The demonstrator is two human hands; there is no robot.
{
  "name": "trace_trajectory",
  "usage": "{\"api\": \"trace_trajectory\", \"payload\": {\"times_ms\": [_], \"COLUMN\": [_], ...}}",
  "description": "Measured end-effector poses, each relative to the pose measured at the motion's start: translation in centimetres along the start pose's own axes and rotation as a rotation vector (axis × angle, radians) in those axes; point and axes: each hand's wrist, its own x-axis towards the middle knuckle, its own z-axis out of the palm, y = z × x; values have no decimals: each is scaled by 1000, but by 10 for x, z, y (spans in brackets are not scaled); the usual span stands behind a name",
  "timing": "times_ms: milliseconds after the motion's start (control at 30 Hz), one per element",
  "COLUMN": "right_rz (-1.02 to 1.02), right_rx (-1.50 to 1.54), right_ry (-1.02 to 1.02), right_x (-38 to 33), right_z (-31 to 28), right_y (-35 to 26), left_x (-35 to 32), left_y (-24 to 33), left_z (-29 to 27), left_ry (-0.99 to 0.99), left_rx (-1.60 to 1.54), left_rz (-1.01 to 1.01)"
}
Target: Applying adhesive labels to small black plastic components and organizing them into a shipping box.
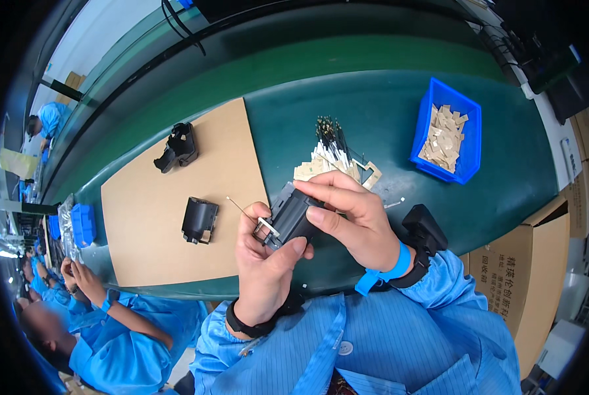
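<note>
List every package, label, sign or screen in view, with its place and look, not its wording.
Cardboard carton: right of the belt, brown, boxy, dark print on its side.
Blue bin: far right on the green belt, open rectangular plastic tray holding tan paper pieces.
Clear plastic bags: left edge, crumpled.
No screens or signs visible.

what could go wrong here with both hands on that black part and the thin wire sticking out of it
1. The thin wire juts out past the left hand with its end free; it might bend or snag as the black part is turned.
2. The part is held in mid-air above the near edge of the green table, gripped by the right hand from above. A slip might drop it off the table.
3. The cable bundle lies just behind the hands and might get swept aside.
</note>
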Motion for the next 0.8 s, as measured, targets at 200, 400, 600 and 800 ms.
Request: {"api": "trace_trajectory", "payload": {"times_ms": [200,400,600,800], "right_rz": [-19,-32,12,-131], "right_rx": [-103,-122,-195,-721], "right_ry": [27,25,-32,-44], "right_x": [-1,-1,3,1], "right_z": [0,-4,-20,-75], "right_y": [-1,-2,-12,-24], "left_x": [3,5,5,74], "left_y": [0,5,22,82], "left_z": [-4,-7,-7,-2], "left_ry": [23,-57,-112,-181], "left_rx": [204,71,20,1026], "left_rz": [-7,-64,-146,194]}}
